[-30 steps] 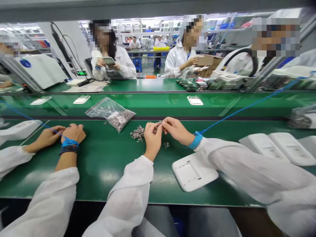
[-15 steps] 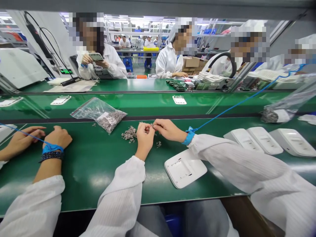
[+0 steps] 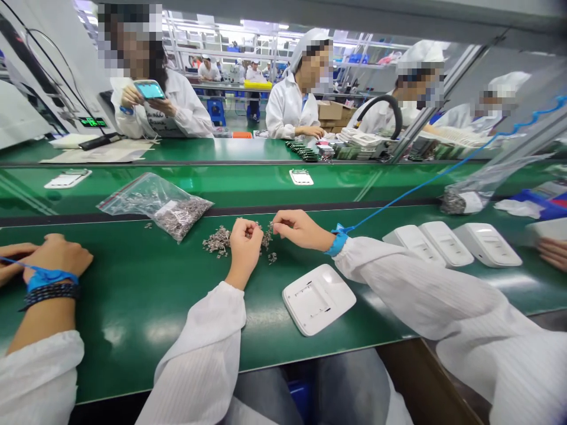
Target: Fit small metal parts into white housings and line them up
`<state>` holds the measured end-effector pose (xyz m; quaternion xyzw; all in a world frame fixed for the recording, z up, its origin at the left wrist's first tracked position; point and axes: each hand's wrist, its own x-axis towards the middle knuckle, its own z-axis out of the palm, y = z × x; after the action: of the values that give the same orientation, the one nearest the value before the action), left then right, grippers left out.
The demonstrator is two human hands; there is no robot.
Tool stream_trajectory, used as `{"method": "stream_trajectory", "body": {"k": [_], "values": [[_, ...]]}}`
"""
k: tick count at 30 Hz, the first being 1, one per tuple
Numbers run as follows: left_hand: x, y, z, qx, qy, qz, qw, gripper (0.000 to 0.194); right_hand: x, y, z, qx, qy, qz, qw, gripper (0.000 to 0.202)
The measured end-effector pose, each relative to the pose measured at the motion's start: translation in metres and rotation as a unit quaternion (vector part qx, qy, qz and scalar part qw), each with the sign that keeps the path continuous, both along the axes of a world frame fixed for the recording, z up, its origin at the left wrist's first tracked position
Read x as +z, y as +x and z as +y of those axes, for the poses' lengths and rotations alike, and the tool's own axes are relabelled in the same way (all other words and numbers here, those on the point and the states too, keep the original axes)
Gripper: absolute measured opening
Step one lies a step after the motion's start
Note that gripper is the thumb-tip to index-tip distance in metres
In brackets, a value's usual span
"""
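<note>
From afar I have my left hand's grip (image 3: 245, 245) pinched together, contents hidden, my right hand (image 3: 305, 231) seemingly clamped on a metal part (image 3: 271, 225); the parts pile (image 3: 217, 241) sits beside both on the worktop (image 3: 133, 289), presumably for short reaches

Small parts (image 3: 217, 242) are silvery, the casing (image 3: 321, 298) white, the tabletop (image 3: 133, 307) green, the wristband (image 3: 338, 243) blue.
</note>
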<state>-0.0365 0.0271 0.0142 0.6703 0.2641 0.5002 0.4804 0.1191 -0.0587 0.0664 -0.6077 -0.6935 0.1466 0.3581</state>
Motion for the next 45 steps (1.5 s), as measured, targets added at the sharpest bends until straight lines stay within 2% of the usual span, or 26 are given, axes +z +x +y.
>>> {"method": "stream_trajectory", "body": {"k": [4, 8, 10, 13, 15, 18, 20, 23, 26, 29, 32, 36, 45], "values": [[0.004, -0.002, -0.001, 0.005, 0.092, 0.02, 0.996, 0.016, -0.008, 0.008, 0.0, -0.028, -0.063, -0.055, 0.996, 0.018], [0.001, -0.002, -0.001, -0.01, 0.187, 0.08, 0.979, 0.013, -0.001, 0.006, -0.005, -0.008, -0.007, -0.016, 1.0, 0.015], [-0.001, -0.002, -0.003, -0.008, 0.274, 0.126, 0.954, 0.01, 0.007, 0.003, -0.01, 0.035, 0.003, 0.016, 0.999, 0.021], [-0.004, -0.002, -0.009, -0.003, 0.402, 0.19, 0.895, 0.007, 0.017, -0.001, -0.021, 0.068, -0.011, 0.007, 0.998, 0.015], [-0.005, -0.001, -0.014, -0.01, 0.446, 0.211, 0.87, 0.004, 0.02, -0.003, -0.028, 0.066, -0.036, 0.015, 0.997, 0.011], [-0.004, -0.001, -0.024, -0.015, 0.487, 0.212, 0.847, 0.005, 0.022, -0.004, -0.04, 0.052, -0.084, 0.025, 0.995, 0.011], [0.0, -0.003, -0.032, -0.018, 0.507, 0.218, 0.834, 0.009, 0.023, -0.004, -0.048, 0.046, -0.103, -0.013, 0.994, 0.015], [0.007, -0.013, -0.048, -0.041, 0.496, 0.252, 0.83, 0.015, 0.024, -0.005, -0.065, 0.044, -0.096, -0.147, 0.983, 0.015], [0.008, -0.032, -0.07, -0.041, 0.412, 0.278, 0.867, 0.015, 0.016, -0.009, -0.089, 0.049, -0.058, -0.257, 0.963, 0.015], [0.0, -0.051, -0.091, -0.02, 0.314, 0.29, 0.904, 0.01, -0.001, -0.018, -0.11, 0.067, -0.006, -0.304, 0.95, 0.019], [-0.009, -0.06, -0.103, -0.016, 0.296, 0.312, 0.902, 0.01, -0.016, -0.027, -0.12, 0.063, 0.038, -0.323, 0.943, 0.02], [-0.014, -0.057, -0.104, -0.045, 0.298, 0.338, 0.892, 0.012, -0.022, -0.031, -0.119, 0.054, 0.035, -0.316, 0.947, 0.018], [-0.018, -0.054, -0.099, -0.072, 0.265, 0.35, 0.896, 0.012, -0.025, -0.03, -0.118, 0.063, 0.031, -0.36, 0.93, 0.012]]}}
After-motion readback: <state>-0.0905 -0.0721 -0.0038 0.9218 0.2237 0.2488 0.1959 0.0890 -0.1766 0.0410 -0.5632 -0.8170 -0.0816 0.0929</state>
